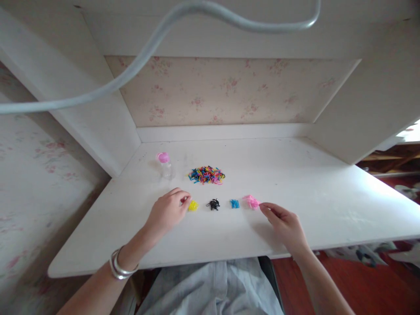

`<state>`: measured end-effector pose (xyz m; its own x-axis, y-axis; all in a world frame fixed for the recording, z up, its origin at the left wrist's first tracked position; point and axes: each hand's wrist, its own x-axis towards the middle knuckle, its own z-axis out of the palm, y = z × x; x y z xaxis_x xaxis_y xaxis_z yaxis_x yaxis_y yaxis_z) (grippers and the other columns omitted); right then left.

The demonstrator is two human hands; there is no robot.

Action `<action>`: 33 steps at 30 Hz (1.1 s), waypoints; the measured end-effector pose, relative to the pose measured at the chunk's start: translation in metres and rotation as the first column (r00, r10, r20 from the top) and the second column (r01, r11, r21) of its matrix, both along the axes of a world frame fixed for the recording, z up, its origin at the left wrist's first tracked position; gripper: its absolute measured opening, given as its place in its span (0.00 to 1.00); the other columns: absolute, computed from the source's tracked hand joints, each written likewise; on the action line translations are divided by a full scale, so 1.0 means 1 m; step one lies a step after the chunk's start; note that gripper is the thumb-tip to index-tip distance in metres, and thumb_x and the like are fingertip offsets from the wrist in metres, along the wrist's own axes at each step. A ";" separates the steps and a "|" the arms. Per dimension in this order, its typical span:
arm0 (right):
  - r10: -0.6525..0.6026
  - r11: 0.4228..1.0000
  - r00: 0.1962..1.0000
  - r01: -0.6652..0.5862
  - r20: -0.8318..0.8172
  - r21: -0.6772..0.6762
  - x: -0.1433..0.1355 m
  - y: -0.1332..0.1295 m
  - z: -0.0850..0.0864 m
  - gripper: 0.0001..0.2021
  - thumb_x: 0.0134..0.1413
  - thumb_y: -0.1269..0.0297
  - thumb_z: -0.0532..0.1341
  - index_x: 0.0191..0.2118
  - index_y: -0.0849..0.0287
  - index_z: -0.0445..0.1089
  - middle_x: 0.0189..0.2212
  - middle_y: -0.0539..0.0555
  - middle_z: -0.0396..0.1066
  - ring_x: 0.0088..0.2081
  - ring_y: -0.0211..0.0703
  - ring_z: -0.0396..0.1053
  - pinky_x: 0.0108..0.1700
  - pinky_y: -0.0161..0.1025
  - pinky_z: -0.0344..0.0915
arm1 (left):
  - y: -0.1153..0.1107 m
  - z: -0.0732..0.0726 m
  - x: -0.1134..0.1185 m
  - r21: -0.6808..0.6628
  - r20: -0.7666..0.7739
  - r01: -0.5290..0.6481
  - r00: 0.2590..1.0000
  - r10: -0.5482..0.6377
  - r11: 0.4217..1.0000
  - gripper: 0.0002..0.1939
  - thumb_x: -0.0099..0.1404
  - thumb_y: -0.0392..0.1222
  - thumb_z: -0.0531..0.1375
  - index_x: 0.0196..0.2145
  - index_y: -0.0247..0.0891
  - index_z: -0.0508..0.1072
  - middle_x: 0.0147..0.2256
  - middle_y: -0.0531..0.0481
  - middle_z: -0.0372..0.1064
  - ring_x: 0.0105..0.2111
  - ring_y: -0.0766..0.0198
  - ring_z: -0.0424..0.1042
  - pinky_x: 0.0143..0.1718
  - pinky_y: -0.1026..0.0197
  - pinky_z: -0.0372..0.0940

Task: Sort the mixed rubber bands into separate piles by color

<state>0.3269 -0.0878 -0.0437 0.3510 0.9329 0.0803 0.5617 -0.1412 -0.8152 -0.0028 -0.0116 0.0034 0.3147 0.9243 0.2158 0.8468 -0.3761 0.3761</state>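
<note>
A heap of small mixed-colour rubber bands (206, 175) lies on the white desk. In a row nearer me are four-sided-off single-colour piles: yellow bands (193, 205), black bands (214, 204), blue bands (234, 204) and pink bands (252, 201). My left hand (169, 206), with silver bangles on its wrist, is closed in a pinch at the left side of the yellow pile. At the right edge of the pink pile, the thumb and forefinger of my right hand (284, 223) are pressed together. Anything between either hand's fingertips is too small to make out.
A clear bottle (166, 169) with a pink cap stands at the back left of the desk (328, 197). Overhead, a thick white cable (141, 65) crosses the view. Side panels and a back ledge (226, 132) enclose the desk, whose front edge is close to my lap.
</note>
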 end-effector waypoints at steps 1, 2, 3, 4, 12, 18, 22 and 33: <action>-0.036 0.999 0.999 0.036 0.031 0.003 0.000 -0.005 -0.007 0.22 0.51 0.46 0.56 0.37 0.59 0.76 0.21 0.49 0.69 0.23 0.36 0.63 0.24 0.31 0.57 | 0.007 0.000 0.009 -0.018 -0.035 0.001 0.999 -0.002 1.000 0.12 0.65 0.47 0.51 0.34 0.44 0.74 0.36 0.52 0.73 0.33 0.65 0.71 0.36 0.64 0.62; -0.057 0.998 0.996 0.056 0.065 0.014 -0.001 -0.009 -0.012 0.22 0.51 0.46 0.56 0.37 0.59 0.76 0.20 0.49 0.68 0.22 0.36 0.62 0.25 0.31 0.57 | 0.015 -0.001 0.017 -0.036 -0.071 -0.005 0.997 0.002 0.999 0.12 0.64 0.46 0.52 0.34 0.45 0.75 0.37 0.53 0.74 0.34 0.64 0.72 0.35 0.64 0.62; -0.067 0.998 0.993 0.065 0.101 0.025 -0.003 -0.012 -0.015 0.22 0.52 0.46 0.55 0.37 0.59 0.76 0.19 0.48 0.66 0.21 0.35 0.62 0.25 0.30 0.57 | 0.022 -0.003 0.025 -0.052 -0.109 -0.013 0.994 0.008 0.999 0.12 0.64 0.46 0.52 0.33 0.45 0.75 0.37 0.53 0.74 0.35 0.63 0.72 0.35 0.63 0.62; -0.066 0.997 0.989 0.062 0.133 0.038 -0.005 -0.014 -0.016 0.22 0.52 0.46 0.55 0.37 0.59 0.76 0.18 0.47 0.65 0.20 0.34 0.61 0.25 0.30 0.57 | 0.030 -0.005 0.031 -0.066 -0.149 -0.028 0.989 0.018 0.997 0.12 0.63 0.46 0.53 0.33 0.45 0.75 0.38 0.52 0.74 0.36 0.62 0.72 0.35 0.63 0.62; -0.001 0.998 0.982 -0.011 0.191 0.062 -0.007 -0.012 -0.012 0.22 0.55 0.46 0.53 0.37 0.58 0.76 0.16 0.47 0.64 0.19 0.33 0.59 0.24 0.29 0.56 | 0.065 -0.019 0.062 -0.047 -0.305 -0.035 0.952 0.019 0.998 0.14 0.65 0.48 0.51 0.37 0.40 0.74 0.41 0.46 0.71 0.39 0.59 0.72 0.38 0.59 0.63; -0.008 0.997 0.981 -0.006 0.194 0.074 -0.006 -0.013 -0.009 0.23 0.55 0.46 0.53 0.36 0.58 0.77 0.16 0.47 0.63 0.19 0.33 0.60 0.25 0.29 0.56 | 0.066 -0.019 0.062 -0.039 -0.340 -0.017 0.940 0.002 0.999 0.15 0.67 0.42 0.47 0.37 0.39 0.73 0.41 0.45 0.70 0.39 0.60 0.71 0.38 0.61 0.63; -0.001 0.997 0.979 -0.014 0.203 0.070 -0.008 -0.013 -0.007 0.22 0.55 0.47 0.53 0.35 0.58 0.77 0.15 0.46 0.60 0.18 0.32 0.58 0.24 0.28 0.55 | 0.066 -0.010 0.056 -0.018 -0.356 -0.016 0.934 0.009 1.000 0.17 0.69 0.44 0.44 0.40 0.39 0.71 0.42 0.45 0.69 0.36 0.60 0.72 0.35 0.60 0.62; -0.002 0.997 0.976 -0.015 0.218 0.075 -0.007 -0.012 -0.009 0.21 0.55 0.47 0.53 0.36 0.58 0.77 0.16 0.46 0.62 0.18 0.32 0.58 0.23 0.28 0.55 | 0.058 0.016 0.012 0.070 -0.226 -0.015 0.974 0.031 0.997 0.16 0.68 0.47 0.47 0.39 0.41 0.73 0.41 0.49 0.71 0.38 0.62 0.71 0.37 0.63 0.62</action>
